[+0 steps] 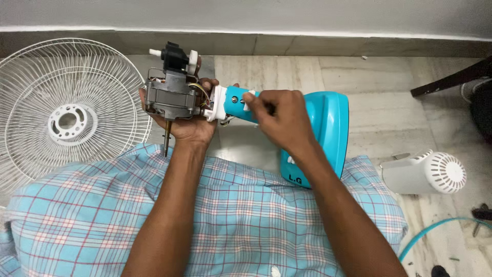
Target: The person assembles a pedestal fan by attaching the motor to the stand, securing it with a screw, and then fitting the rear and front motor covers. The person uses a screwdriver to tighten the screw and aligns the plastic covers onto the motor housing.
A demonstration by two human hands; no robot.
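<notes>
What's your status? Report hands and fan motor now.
Left hand gripping fan motor. Right hand pinching white part on blue neck. Nothing in the way.

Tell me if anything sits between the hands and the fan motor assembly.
Nothing visible does. The left hand already cradles the bare motor from beneath, and the right hand rests directly on the turquoise neck piece joined to it. The white fan guard lies off to the side.

Bare floor (pixel 389 97) lies open on the far side, between the blue fan base (pixel 328 128) and the wall (pixel 256 15). On the left the white wire fan guard (pixel 66 113) takes up the floor. To the right a white motor cover (pixel 425 173) blocks the way, with a turquoise cable (pixel 435 228) near it and a dark furniture leg (pixel 451 79) farther off.
</notes>
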